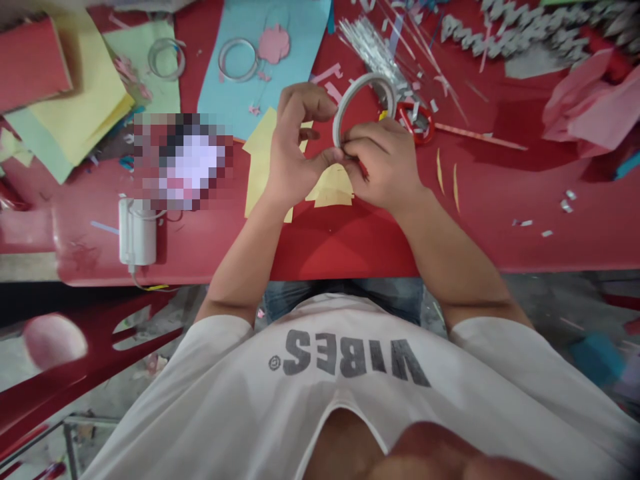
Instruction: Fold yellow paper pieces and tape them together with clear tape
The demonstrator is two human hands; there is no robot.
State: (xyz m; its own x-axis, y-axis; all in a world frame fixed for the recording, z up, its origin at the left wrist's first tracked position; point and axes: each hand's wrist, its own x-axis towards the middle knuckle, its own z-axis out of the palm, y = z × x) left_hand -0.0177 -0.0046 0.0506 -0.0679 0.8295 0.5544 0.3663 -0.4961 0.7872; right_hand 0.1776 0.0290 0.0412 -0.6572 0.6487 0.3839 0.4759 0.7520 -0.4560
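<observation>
Holding the white tape roll [338, 123] by its lower rim with the right hand [390, 160], the nearer one. Curving the left hand [293, 157] beside it, index finger and thumb spread apart. Placed between both hands, slightly beyond, with round opening tilted toward the camera.

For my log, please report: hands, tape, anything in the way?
Right hand holding tape roll. Left hand open beside it. Yellow paper beneath; red handle beside right hand.
</observation>
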